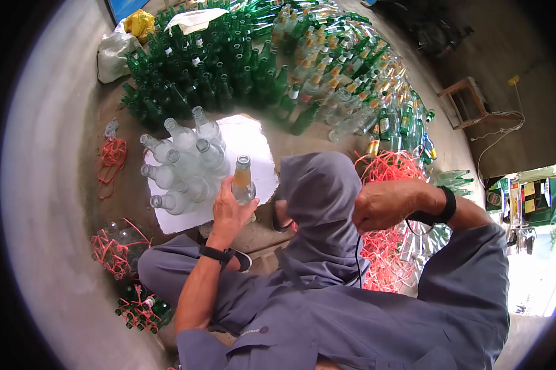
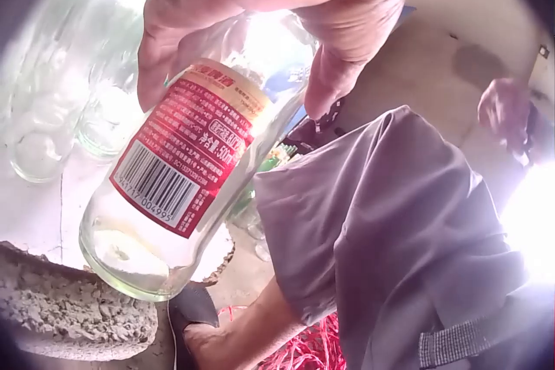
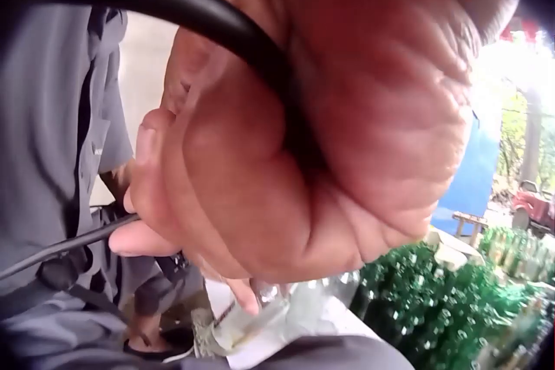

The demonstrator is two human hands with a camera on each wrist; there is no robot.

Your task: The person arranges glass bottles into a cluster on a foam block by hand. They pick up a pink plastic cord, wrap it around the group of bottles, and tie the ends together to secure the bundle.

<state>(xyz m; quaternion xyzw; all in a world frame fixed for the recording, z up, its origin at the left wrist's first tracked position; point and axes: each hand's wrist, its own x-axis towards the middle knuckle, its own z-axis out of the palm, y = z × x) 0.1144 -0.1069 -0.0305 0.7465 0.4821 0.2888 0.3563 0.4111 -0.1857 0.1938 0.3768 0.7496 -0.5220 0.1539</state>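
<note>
In the head view my left hand (image 1: 230,213) grips an upright clear glass bottle (image 1: 243,176), its neck pointing up. The left wrist view shows the thumb and fingers around the bottle's upper body, with a red barcode label (image 2: 186,149) facing the camera. Beside it, several clear bottles (image 1: 185,163) stand together on a white board (image 1: 253,139). My right hand (image 1: 386,206) is by the raised knee, fingers curled. A black cable (image 3: 199,14) runs into that curled hand in the right wrist view and comes out past the fingers.
Many green bottles (image 1: 210,74) crowd the floor at the back, with clear labelled bottles (image 1: 327,74) right of them. Red plastic strapping (image 1: 386,259) is heaped right of the knee. Tied bottle bundles (image 1: 120,246) lie at left. A wooden stool (image 1: 463,102) stands far right.
</note>
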